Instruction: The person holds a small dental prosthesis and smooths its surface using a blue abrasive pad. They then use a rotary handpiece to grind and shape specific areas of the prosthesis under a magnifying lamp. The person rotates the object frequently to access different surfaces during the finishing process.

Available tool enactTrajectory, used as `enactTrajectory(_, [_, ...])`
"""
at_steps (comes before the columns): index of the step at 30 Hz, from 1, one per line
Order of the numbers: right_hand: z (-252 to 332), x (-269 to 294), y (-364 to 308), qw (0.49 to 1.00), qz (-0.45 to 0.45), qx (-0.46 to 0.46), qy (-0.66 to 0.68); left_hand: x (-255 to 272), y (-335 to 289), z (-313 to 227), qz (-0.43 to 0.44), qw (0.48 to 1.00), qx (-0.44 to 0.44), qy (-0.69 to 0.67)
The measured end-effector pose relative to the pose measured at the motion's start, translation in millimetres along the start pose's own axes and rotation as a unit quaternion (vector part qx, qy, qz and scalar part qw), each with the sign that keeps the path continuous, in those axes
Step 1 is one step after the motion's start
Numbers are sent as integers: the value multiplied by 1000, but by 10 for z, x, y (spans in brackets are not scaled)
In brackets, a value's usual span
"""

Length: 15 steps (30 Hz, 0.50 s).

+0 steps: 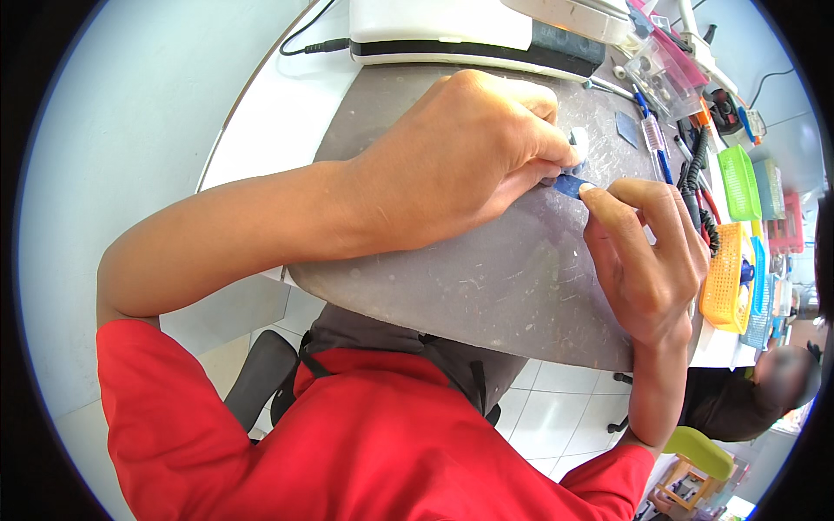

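Over the grey mat, my left hand (pixel 482 143) is closed, thumb and fingers pinched together. What it grips is mostly hidden by the fingers. A small white piece (pixel 579 137) shows just beyond its fingertips; whether the hand holds it, I cannot tell. My right hand (pixel 651 247) pinches the end of a small dark blue strip (pixel 569 185) between thumb and forefinger. The strip's other end reaches to the left fingertips. Past the hands, a flat blue-grey square piece (pixel 626 128) lies on the mat (pixel 486 278).
A white device (pixel 443 26) with a black front band stands at the back. Pens (pixel 653 135), a clear plastic box (pixel 665 74) and a coiled black cord (pixel 692 174) line the right side. Yellow (pixel 724 282) and green (pixel 738 182) baskets stand farther right. Another person (pixel 738 404) sits beyond.
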State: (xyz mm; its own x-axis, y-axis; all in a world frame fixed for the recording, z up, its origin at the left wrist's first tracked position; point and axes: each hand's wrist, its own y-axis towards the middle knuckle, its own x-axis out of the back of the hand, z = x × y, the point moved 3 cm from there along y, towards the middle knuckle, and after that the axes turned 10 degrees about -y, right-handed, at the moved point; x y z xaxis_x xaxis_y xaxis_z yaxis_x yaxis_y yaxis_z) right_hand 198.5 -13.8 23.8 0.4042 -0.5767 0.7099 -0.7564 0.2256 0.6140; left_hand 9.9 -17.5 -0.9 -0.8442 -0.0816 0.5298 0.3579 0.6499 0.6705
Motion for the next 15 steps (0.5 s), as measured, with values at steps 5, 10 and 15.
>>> enactTrajectory(5, [6,4,5,1000,3,-2,-1,-5,1,-7,5,1000,0,0])
enactTrajectory(10, [-5,18,10,1000,12,-11,-7,-18,1,-17,21,1000,-15,12])
enactTrajectory(15, [-27,-7,7,1000,24,-11,13,-31,-10,-22,31,996,-65,43])
